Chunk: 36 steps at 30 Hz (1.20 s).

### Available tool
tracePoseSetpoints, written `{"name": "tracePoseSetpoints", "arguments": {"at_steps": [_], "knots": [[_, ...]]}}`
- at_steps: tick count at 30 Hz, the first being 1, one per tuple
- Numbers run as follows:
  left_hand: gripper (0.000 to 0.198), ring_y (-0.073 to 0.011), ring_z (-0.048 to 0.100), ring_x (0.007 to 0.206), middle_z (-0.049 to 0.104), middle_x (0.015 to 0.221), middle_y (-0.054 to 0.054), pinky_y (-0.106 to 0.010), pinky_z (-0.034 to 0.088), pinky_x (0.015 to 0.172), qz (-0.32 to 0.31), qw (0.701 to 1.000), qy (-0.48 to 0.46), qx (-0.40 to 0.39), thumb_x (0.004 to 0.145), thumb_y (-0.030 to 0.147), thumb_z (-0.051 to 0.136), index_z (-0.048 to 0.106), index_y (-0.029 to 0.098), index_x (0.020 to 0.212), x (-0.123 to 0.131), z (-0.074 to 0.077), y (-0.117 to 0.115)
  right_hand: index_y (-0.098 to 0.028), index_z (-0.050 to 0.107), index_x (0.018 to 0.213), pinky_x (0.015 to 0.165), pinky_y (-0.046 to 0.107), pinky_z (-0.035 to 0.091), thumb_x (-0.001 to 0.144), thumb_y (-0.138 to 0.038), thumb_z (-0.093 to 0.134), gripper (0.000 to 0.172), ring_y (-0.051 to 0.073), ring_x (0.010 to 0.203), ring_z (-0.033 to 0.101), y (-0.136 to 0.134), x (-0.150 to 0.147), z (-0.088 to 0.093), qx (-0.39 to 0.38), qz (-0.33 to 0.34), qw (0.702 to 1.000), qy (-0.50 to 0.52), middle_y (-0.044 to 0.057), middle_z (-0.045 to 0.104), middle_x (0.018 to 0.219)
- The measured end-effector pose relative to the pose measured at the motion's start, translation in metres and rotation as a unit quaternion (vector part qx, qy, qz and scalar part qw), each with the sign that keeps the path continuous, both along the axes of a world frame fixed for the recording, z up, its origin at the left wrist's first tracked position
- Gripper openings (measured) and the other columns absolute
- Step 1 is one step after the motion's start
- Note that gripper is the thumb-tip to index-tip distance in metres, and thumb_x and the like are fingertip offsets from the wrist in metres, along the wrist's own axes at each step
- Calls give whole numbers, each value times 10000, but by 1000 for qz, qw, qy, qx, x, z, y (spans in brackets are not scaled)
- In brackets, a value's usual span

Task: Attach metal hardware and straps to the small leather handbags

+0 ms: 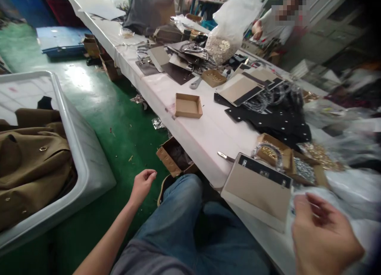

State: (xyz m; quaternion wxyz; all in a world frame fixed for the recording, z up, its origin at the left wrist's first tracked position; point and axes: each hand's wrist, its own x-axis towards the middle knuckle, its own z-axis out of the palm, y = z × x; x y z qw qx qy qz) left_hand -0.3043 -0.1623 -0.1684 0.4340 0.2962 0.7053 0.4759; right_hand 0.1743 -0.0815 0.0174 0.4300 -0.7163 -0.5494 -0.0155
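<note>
My left hand (143, 185) hangs over the green floor beside my knee, thumb and fingers closed together, with nothing visible in them. At the table's near edge lies a beige bag panel (258, 193) with a black strip and small metal fittings along its top. A clear curved handle (278, 156) stands at that top edge. Just right of the panel is my right hand (324, 231), slightly blurred, its fingers curled toward the thumb; whatever they may hold is hidden. A thin metal tool (225, 156) pokes out past the panel's upper left corner.
Small boxes of gold studs (268, 148) and silver studs (303, 168) sit behind the panel. A cardboard tray (188, 105), stacked panels (242, 86) and black studded pieces (274, 122) lie farther along. A grey bin (89, 164) of brown fabric stands left. Another person's hand (257, 29) shows beyond.
</note>
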Motion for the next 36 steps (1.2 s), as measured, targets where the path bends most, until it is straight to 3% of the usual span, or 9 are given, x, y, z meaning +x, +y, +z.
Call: {"name": "tracePoseSetpoints", "arguments": {"at_steps": [4, 8, 11, 13, 17, 22, 28, 31, 36], "knots": [[366, -257, 785, 966, 857, 1053, -93, -349, 603, 879, 0, 1000, -17, 11, 962, 523, 737, 855, 203, 1095, 8, 6, 17, -245, 847, 1200, 872, 527, 666, 997, -617, 767, 432, 344, 835, 797, -62, -63, -23, -113, 51, 989, 79, 128, 827, 1013], [326, -240, 771, 933, 851, 1030, -88, -337, 597, 838, -14, 999, -30, 3, 976, 481, 729, 849, 194, 1072, 22, 10, 19, -212, 833, 1238, 839, 427, 692, 809, -725, 883, 671, 356, 986, 826, -99, -94, -115, -368, 119, 889, 245, 139, 847, 1093], [308, -241, 780, 931, 849, 1031, -92, -343, 609, 833, -68, 996, -52, -4, 979, 461, 723, 840, 191, 1069, 40, 23, 18, -176, 681, 1495, 1042, 497, 654, 725, -755, 904, 989, 399, 1273, 756, -73, -116, -175, -313, 69, 899, 300, 199, 782, 1387], [303, -242, 789, 942, 853, 1052, -101, -344, 618, 842, -110, 991, -73, -8, 981, 458, 719, 832, 188, 1060, 51, 34, 18, -192, 673, 1511, 1195, 518, 566, 777, -724, 886, 931, 388, 1446, 653, -46, -136, -192, -254, 86, 918, 292, 187, 698, 1561], [277, -242, 781, 923, 853, 1018, -106, -342, 612, 843, -165, 982, -96, -9, 996, 431, 710, 833, 183, 1018, 66, 50, 14, -150, 806, 1208, 1206, 496, 556, 891, -690, 841, 627, 365, 1329, 733, -17, -170, -193, -221, 114, 878, 409, 178, 816, 1346], [469, -255, 765, 957, 851, 1060, -138, -355, 588, 877, -233, 957, -169, -38, 983, 603, 760, 854, 147, 1046, 89, 52, -3, -216, 780, 1205, 863, 351, 698, 959, -547, 870, 422, 217, 942, 834, -34, -164, -186, -223, 54, 675, 701, 57, 862, 1061], [702, -334, 749, 1237, 812, 1301, -190, -458, 550, 1109, -426, 815, -388, -64, 917, 728, 859, 834, 132, 1286, 137, 51, -34, -237, 797, 1154, 865, 229, 698, 1109, -204, 660, 147, 103, 899, 816, -49, -153, -157, -162, 9, 516, 841, 5, 853, 1070], [809, -343, 704, 1329, 749, 1471, -169, -457, 548, 1122, -409, 812, -416, -6, 868, 605, 970, 725, 229, 1540, 149, 54, -38, -244, 801, 1185, 949, 288, 709, 1136, -220, 615, 194, 131, 1018, 836, -49, -169, -140, -146, 35, 491, 858, 20, 864, 1135], [748, -302, 738, 1245, 688, 1580, -167, -362, 599, 945, -186, 881, -433, 38, 972, 642, 864, 697, 290, 1611, 140, 67, -13, -183, 808, 1242, 1038, 387, 695, 1091, -359, 730, 245, 231, 1210, 820, -41, -190, -116, -191, 118, 534, 815, 129, 847, 1297]]}}
